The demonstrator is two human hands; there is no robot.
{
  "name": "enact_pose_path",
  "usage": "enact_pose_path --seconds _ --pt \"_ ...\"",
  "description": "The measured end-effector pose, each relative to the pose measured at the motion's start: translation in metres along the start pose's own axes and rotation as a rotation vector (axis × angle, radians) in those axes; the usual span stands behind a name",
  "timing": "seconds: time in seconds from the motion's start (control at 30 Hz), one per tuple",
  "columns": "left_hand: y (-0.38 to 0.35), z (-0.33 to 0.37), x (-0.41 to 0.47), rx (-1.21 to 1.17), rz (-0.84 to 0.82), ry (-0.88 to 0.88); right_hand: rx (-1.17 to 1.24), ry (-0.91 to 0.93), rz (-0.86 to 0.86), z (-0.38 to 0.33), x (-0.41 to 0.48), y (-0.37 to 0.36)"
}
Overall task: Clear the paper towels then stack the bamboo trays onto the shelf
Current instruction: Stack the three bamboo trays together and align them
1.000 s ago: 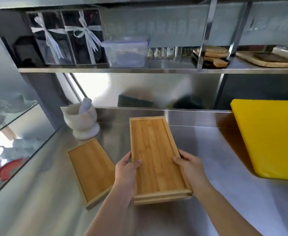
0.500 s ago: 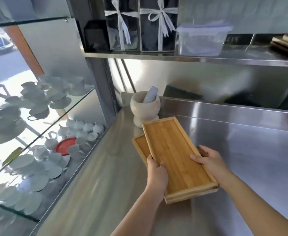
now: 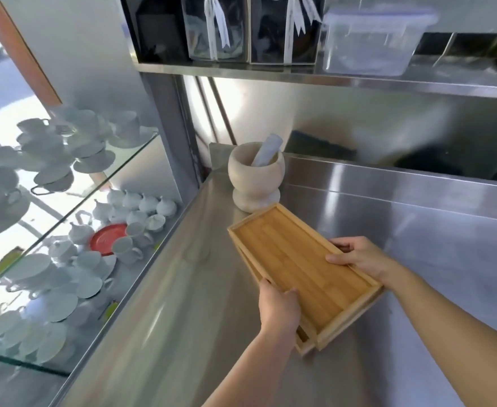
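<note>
A stack of bamboo trays (image 3: 300, 268) lies on the steel counter (image 3: 182, 304), its long axis running from the mortar toward me. The top tray sits over another tray (image 3: 305, 346), of which only slivers of edge show at the left side and near corner. My left hand (image 3: 279, 308) grips the stack's near left edge, thumb on the top tray's rim. My right hand (image 3: 358, 257) holds the right long edge. No paper towels are in view.
A stone mortar with a pestle (image 3: 255, 177) stands just beyond the trays' far end. Above is a steel shelf (image 3: 358, 80) with ribboned boxes (image 3: 250, 27) and a plastic container (image 3: 370, 39). Glass shelves of white crockery (image 3: 50, 201) fill the left.
The held trays moved left over the tray that lay on the counter and now sit on it, nearly covering it. My view swung left and closer.
</note>
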State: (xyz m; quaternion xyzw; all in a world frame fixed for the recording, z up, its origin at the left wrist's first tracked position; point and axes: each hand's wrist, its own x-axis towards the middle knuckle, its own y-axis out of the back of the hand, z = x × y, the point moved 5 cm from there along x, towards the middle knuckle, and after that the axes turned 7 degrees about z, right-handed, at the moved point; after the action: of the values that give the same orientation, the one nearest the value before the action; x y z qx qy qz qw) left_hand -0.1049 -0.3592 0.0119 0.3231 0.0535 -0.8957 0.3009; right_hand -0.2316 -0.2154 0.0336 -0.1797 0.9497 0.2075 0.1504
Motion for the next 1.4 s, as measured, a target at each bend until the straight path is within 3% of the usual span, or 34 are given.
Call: enact_pose_path --seconds 0.4,0.6,0.7,0.9,1.0,1.17,1.3,1.4 --pt "0.011 0.005 0.026 0.414 0.102 -0.19 0.206 -0.092 0.016 0.045 0.023 -0.009" --pt "0.014 0.006 0.036 0.557 0.118 -0.248 0.185 -0.047 -0.011 0.044 0.025 -0.011" --pt "0.016 0.004 0.042 0.536 0.104 -0.213 0.176 -0.043 -0.014 0.044 0.025 -0.012" --pt "0.015 -0.002 0.062 0.191 0.075 0.051 0.161 -0.055 -0.09 0.042 0.02 -0.026" --pt "0.009 -0.002 0.069 0.126 0.043 0.097 0.142 -0.044 -0.117 0.039 0.02 -0.028" --pt "0.01 -0.015 0.074 0.365 0.135 -0.036 0.147 -0.056 -0.113 0.039 0.012 -0.032" --pt "0.02 -0.012 0.08 0.368 0.114 -0.079 0.152 -0.089 -0.071 0.05 0.005 -0.031" --pt "0.042 0.024 0.092 0.323 0.24 -0.28 0.096 -0.086 -0.072 0.054 -0.006 -0.028"
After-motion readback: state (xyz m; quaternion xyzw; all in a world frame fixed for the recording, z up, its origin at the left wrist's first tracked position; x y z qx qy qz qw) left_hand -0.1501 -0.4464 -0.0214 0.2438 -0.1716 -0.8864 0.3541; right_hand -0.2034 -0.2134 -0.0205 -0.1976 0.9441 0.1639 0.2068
